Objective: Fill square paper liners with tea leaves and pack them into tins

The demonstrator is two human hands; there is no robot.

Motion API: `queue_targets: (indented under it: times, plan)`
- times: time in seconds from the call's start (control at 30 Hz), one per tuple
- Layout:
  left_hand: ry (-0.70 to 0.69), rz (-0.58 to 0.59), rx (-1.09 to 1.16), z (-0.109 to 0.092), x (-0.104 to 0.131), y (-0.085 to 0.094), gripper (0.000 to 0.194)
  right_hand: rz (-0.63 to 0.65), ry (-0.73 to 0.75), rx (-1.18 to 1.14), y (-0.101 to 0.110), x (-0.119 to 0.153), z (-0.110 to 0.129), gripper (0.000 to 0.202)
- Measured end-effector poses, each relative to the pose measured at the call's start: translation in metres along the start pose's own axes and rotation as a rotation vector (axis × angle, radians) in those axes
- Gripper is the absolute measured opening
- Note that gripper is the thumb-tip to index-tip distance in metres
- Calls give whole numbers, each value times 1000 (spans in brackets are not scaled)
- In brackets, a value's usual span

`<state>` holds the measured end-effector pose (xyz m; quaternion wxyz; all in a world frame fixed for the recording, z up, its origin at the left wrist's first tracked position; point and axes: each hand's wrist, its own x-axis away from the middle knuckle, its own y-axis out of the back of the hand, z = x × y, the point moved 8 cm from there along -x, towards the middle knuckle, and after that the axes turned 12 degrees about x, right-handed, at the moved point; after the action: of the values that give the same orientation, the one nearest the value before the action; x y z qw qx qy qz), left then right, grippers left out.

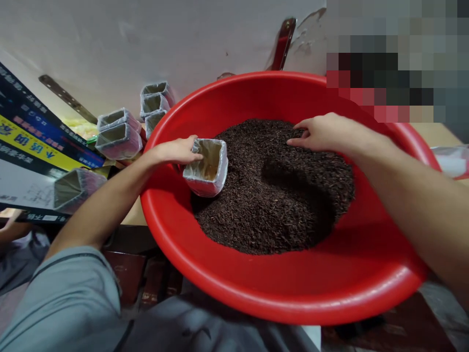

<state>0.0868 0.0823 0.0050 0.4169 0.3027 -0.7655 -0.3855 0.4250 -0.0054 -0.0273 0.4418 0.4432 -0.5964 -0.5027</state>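
Pinching the probably light, slick-lined container (205, 186) by its rim, the left hand (181, 150) hung near the basin's (293, 311) left edge; the right hand (322, 133) gaped loosely.

The bare left forearm (113, 195) reaches forward and to the right, its left hand (179, 150) closed in a grip. The right forearm (399, 176) stretches inward; the right hand (326, 131) has loosely bent fingers (302, 124).
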Motion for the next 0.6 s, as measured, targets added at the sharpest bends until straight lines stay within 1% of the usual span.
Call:
queue_targets:
  times: [0.07,0.1,0.13,0.17,0.2,0.27,0.3,0.33,0.37,0.47,0.53,0.6]
  plan:
    - [34,13,-73,-6,-3,16,82,-77,156,-80,-1,6,34,75]
    - [41,-17,-74,-11,-5,27,82,-116,262,-123,-3,12,56,79]
    - [37,-73,-47,-18,-7,40,80,-130,362,-160,-7,18,78,83]
    - [24,-141,0,-25,-10,52,77,-115,427,-183,-15,25,99,85]
    - [-2,-209,56,-31,-14,62,73,-61,460,-182,-27,30,118,89]
    - [-65,-308,158,-39,-25,72,68,111,477,-129,-55,41,148,95]
    - [-97,-335,192,-40,-31,72,66,182,477,-89,-66,46,159,95]
    - [-120,-353,210,-39,-37,69,65,226,479,-45,-74,51,168,92]
    - [-137,-366,214,-35,-43,66,64,239,481,1,-78,55,174,89]
    - [-179,-370,187,-19,-55,54,57,172,470,120,-76,62,182,75]
    - [-209,-304,193,-10,-58,45,55,144,443,160,-73,64,182,66]
    - [-276,-141,216,-10,-57,33,53,136,422,173,-71,63,182,57]
